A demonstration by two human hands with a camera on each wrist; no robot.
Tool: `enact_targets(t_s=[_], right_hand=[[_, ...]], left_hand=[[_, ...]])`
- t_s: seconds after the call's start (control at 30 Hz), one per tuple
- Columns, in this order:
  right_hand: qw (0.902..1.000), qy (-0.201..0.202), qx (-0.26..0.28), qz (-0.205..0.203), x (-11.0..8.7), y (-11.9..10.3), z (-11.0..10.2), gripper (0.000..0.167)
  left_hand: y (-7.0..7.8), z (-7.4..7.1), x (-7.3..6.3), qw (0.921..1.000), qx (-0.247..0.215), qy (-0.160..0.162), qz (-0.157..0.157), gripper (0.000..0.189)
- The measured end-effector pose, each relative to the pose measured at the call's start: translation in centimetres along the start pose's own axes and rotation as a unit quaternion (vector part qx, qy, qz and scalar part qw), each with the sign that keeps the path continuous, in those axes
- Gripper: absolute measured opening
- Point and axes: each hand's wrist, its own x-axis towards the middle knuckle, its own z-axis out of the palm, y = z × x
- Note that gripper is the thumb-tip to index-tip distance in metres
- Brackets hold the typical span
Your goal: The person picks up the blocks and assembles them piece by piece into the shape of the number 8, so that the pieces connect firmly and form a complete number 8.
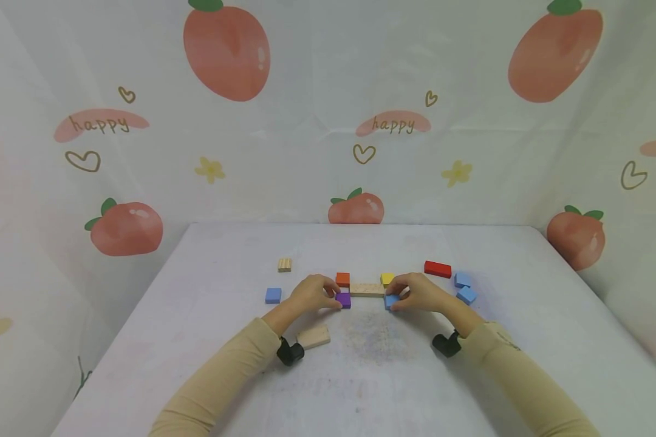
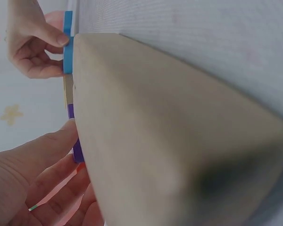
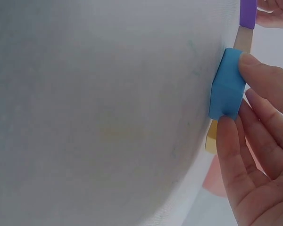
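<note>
In the head view my left hand (image 1: 313, 294) has thumb and fingers on a purple block (image 1: 343, 300), which sits at the left end of a bare wooden plank (image 1: 367, 290). At the plank's right end my right hand (image 1: 423, 292) pinches a blue block (image 1: 391, 301). The right wrist view shows the thumb on one edge of this blue block (image 3: 228, 84) and a fingertip on another. Behind the purple block lies an orange-red block (image 1: 342, 279); a yellow block (image 1: 387, 278) stands behind the blue one, partly hidden by the right hand.
A second wooden plank (image 1: 314, 337) lies by the left wrist and looms large in that wrist's view. Farther left are a blue block (image 1: 273, 295) and a striped wooden block (image 1: 285, 264). To the right lie a long red block (image 1: 438, 269) and two blue blocks (image 1: 462, 280).
</note>
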Motion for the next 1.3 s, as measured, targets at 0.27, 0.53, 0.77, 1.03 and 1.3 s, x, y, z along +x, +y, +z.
enact_targets(t_s=[0.27,0.53,0.77,1.03,1.3], right_hand=[[1.0000,0.000,-0.002,-0.006,0.08,0.05,0.06,0.025],[1.0000,0.001,-0.003,0.003,0.19,0.02,0.14,0.026],[1.0000,0.000,-0.006,0.005,0.19,-0.08,0.10,0.026],[0.9999,-0.001,-0.010,0.014,0.19,-0.15,0.11,0.027],[0.9999,0.005,-0.002,0.014,-0.26,-0.20,-0.04,0.029]], left_hand=[[-0.05,0.04,0.05,1.0000,-0.001,0.002,0.002,0.030],[-0.09,0.06,0.08,1.0000,-0.003,0.002,0.004,0.030],[-0.07,0.02,0.04,1.0000,0.000,0.002,0.005,0.030],[-0.17,0.06,0.15,1.0000,-0.004,-0.002,-0.001,0.032],[-0.36,0.01,0.05,0.9999,-0.007,-0.003,0.010,0.036]])
